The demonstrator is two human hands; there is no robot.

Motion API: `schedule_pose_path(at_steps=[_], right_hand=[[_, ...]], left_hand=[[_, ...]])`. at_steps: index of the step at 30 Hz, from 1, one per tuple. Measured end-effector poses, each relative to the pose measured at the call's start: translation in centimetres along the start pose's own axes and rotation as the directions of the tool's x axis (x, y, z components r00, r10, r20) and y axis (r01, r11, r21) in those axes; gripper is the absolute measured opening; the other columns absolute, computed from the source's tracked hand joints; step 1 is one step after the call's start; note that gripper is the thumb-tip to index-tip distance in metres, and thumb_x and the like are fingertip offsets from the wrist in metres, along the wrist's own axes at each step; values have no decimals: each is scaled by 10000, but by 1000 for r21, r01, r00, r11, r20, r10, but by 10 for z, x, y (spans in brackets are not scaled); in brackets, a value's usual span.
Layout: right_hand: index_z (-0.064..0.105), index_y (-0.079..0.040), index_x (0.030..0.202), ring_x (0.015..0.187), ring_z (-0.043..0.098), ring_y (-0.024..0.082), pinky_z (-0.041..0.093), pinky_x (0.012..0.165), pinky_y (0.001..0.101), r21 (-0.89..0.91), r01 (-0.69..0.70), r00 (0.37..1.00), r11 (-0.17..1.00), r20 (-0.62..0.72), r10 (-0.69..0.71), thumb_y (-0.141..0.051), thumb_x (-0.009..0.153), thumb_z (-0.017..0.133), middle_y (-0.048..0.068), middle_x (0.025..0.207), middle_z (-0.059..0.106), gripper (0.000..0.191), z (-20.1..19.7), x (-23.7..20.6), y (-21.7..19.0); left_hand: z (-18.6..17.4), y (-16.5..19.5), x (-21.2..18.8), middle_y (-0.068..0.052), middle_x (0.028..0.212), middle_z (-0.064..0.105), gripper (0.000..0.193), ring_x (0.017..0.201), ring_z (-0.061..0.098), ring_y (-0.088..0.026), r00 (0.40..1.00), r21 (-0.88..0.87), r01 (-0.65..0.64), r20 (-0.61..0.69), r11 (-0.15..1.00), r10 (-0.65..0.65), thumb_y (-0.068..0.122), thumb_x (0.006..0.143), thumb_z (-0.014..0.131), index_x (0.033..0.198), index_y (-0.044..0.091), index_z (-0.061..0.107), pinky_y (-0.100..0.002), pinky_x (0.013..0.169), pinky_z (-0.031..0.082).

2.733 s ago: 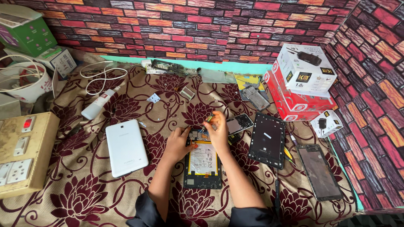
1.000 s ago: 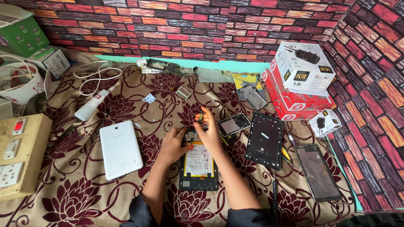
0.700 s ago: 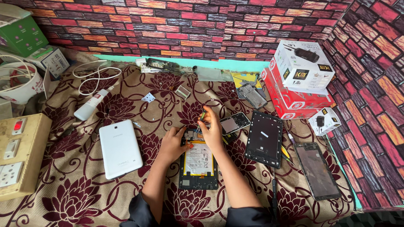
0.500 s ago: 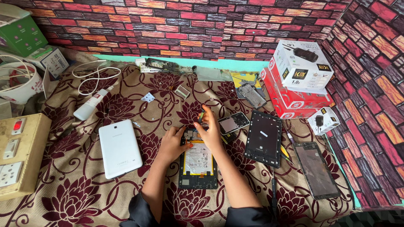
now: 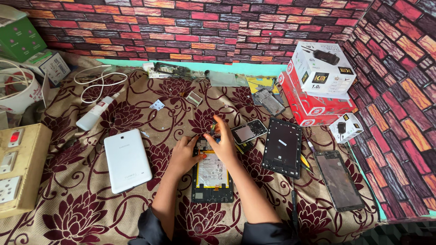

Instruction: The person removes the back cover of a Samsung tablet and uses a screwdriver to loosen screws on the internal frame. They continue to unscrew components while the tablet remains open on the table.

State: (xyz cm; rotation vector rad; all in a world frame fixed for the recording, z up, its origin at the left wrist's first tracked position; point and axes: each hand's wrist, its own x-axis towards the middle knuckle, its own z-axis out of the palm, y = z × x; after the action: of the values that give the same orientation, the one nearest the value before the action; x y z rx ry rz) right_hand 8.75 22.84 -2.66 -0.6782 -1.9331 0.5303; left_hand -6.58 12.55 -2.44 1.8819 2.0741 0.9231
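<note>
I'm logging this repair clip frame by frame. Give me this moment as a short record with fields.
Surface: floral cloth
Left hand: rests on the opened tablet, at its upper left edge
Right hand: fingers at the tablet's top end
White back cover: lies left of the tablet
Black frame: lies right of it
Stacked boxes: far right

An opened tablet (image 5: 211, 177) lay back-up on a maroon flowered cloth (image 5: 91, 218), its battery exposed. The left hand (image 5: 182, 154) rested on the tablet's upper left edge; the right hand (image 5: 222, 140) worked at its top end, fingers bent over the circuit board. A white back cover (image 5: 127, 159) lay to the left, a black frame (image 5: 282, 147) and a dark screen (image 5: 339, 179) to the right, with a small phone (image 5: 249, 131) just beside the right hand. Red and white boxes (image 5: 318, 86) stood against the brick-patterned wall (image 5: 218, 27).
</note>
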Motion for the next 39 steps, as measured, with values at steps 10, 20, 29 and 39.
schedule_pose_path(at_steps=[10,20,29,39], right_hand=[[373,-50,1537,1030,737,218,617,879,333,78,-89,993,993,-71,95,35,968,649,137,1181,683,638,-3,1,11],[385,-85,1510,987,725,231,651,830,317,-43,-25,996,999,-87,21,-34,928,760,163,1131,661,694,5,-1,17],[311,-87,1562,950,735,207,653,800,313,126,-237,954,963,-157,255,5,918,735,121,1036,689,777,-3,5,15],[284,-72,1503,924,729,196,604,803,291,362,-306,830,881,-351,433,22,930,728,125,1039,689,731,-24,8,36]], left_hand=[[3,1,1,-132,1234,594,811,1176,563,-333,1000,10,-3,-11,1000,3,341,708,891,1395,47,575,-437,1014,456],[4,2,1,-128,1240,594,822,1177,564,-327,1000,17,-1,-11,1000,1,342,708,888,1408,52,568,-431,1019,456],[3,1,1,-131,1237,599,810,1172,567,-335,1000,19,-12,-23,1000,13,340,712,885,1403,51,575,-435,1019,455],[1,8,-1,-152,1165,618,772,1121,585,-340,996,30,-28,-79,999,30,474,793,817,1378,23,595,-436,986,472]])
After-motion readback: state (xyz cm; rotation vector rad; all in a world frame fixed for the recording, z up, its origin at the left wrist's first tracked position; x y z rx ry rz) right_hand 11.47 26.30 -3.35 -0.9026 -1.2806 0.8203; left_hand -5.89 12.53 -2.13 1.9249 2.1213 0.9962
